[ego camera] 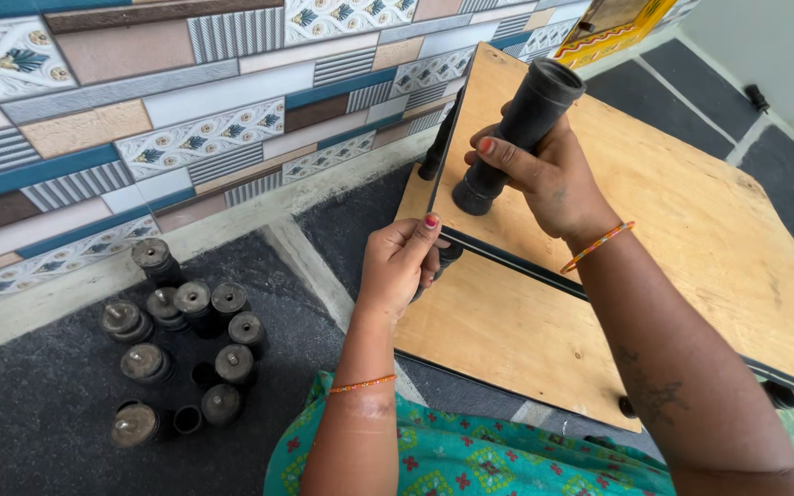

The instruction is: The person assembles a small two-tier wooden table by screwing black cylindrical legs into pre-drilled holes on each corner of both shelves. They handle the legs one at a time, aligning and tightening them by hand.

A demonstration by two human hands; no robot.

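Tiled wall behind; right hand (549, 174) grips a black leg (518, 136) on the wooden board (691, 220), left hand (402, 262) pinches the board's near-left edge.

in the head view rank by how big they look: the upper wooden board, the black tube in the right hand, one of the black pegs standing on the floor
1. upper wooden board, largest by far
2. black tube, gripped by the right hand
3. black peg, smallest, though it stands farther from the camera, so the gap to the tube is unsure

Blk plastic leg (516, 138) upright, tilted, on upper plywood board (682, 211).
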